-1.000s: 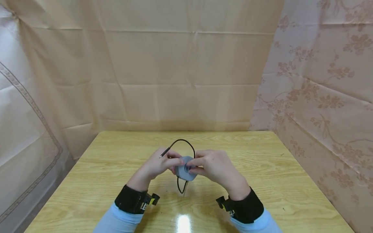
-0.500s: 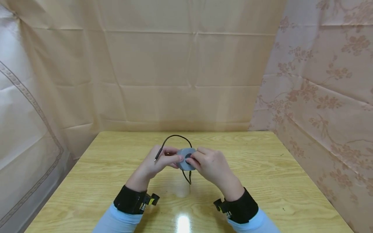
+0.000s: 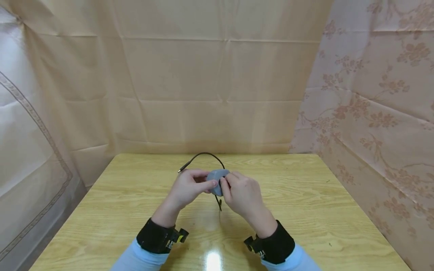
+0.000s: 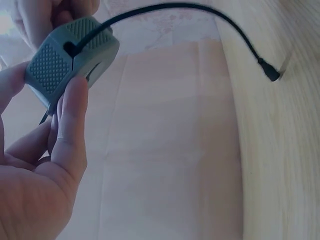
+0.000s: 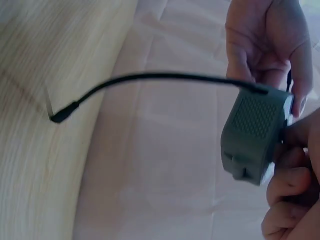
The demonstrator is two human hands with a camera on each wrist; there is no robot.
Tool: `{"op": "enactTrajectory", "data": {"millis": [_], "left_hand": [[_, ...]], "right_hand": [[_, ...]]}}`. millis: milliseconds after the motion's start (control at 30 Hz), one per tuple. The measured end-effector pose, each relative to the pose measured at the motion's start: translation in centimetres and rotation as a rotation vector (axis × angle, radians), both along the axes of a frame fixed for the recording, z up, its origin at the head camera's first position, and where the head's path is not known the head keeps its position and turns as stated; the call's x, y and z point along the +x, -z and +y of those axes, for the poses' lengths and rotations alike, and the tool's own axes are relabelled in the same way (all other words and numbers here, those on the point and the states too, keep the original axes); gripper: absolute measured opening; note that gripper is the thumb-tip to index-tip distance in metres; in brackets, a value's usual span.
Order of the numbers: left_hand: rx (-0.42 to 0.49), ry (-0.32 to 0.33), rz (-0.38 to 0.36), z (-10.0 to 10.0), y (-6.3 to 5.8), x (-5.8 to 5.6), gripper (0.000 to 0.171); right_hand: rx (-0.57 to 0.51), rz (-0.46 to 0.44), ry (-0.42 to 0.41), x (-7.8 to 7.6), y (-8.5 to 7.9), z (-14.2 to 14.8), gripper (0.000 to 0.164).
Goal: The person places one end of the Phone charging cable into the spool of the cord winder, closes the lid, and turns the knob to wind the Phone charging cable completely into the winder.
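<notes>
Between both hands, above the table, is a blue-grey cable winder (image 3: 214, 175) with knurled side faces, seen closer in the left wrist view. My left hand (image 3: 188, 188) grips its left side between thumb and fingers. Thumb and curled fingers of my right hand (image 3: 245, 195) pinch at the dark round centre of its face; the fingertips are largely hidden there. A black cable (image 3: 207, 153) arcs from the top of the winder toward the left, ending in a metal-tipped plug. Its other end (image 5: 64, 114) hangs below the winder, close over the wood in the right wrist view.
The light wooden table (image 3: 129, 210) has a bright reflection near its front. A beige cloth (image 3: 210, 75) hangs behind it, and a flower-patterned cloth (image 3: 379, 113) hangs on the right. Both wrists wear black straps (image 3: 154, 237) with small cameras.
Both hands have lifted the winder slightly and tilted it. The right hand has turned at its centre, its fingers now more curled. The lower cable end hangs shorter, and the upper plug has swung up.
</notes>
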State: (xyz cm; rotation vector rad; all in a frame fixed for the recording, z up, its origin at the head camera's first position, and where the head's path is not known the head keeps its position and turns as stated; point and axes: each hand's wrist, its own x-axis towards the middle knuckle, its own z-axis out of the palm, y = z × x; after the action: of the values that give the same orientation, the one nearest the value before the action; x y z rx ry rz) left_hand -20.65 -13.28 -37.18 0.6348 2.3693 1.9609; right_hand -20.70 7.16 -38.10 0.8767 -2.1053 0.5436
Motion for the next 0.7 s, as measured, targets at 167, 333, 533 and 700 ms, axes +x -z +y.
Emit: {"op": "enactTrajectory", "data": {"millis": [167, 333, 533, 700], "left_hand": [[-0.001, -0.081, 0.081, 0.5, 0.3, 0.1, 0.032], [-0.05, -0.156, 0.202, 0.7, 0.7, 0.1, 0.029], [-0.097, -0.235, 0.319, 0.8, 1.1, 0.2, 0.031], [-0.067, -0.24, 0.474, 1.2, 1.7, -0.1, 0.032]], "right_hand": [[-0.138, -0.232, 0.032, 0.4, -0.3, -0.3, 0.042], [-0.41, -0.58, -0.072, 0.2, -0.3, -0.5, 0.04], [-0.804, -0.973, -0.24, -0.3, 0.0, -1.0, 0.036], [-1.035, -1.162, -0.317, -0.3, 0.1, -1.2, 0.032]]}}
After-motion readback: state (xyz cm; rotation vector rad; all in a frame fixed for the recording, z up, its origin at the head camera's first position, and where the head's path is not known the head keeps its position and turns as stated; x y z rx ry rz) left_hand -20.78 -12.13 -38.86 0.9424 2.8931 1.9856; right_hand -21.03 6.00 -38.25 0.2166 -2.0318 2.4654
